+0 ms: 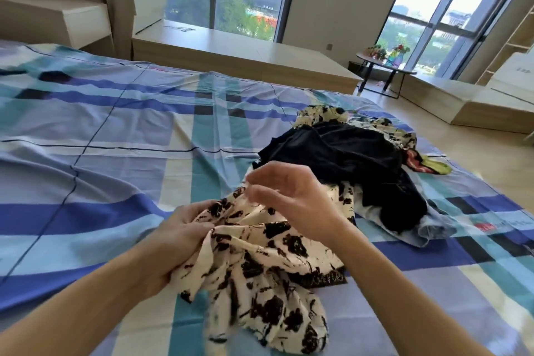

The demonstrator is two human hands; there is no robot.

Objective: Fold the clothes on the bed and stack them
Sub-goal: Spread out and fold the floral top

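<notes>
Stretching wide to the left of the left hand (179,228) and on past the right hand (289,196): bed (115,124), wearing a plaid sheet in blue, teal and cream, wrinkling lightly. Bunching on the sheet under and between both hands: cream-and-black printed garment (260,283). Heaping just beyond the right hand: black garment (346,153), sitting on top of a second printed cloth (323,114) and a pale denim piece (427,228), both touching the sheet. Peeking out from the heap, further right of the right hand: red and yellow-green cloth (430,166), lying on the sheet.
</notes>
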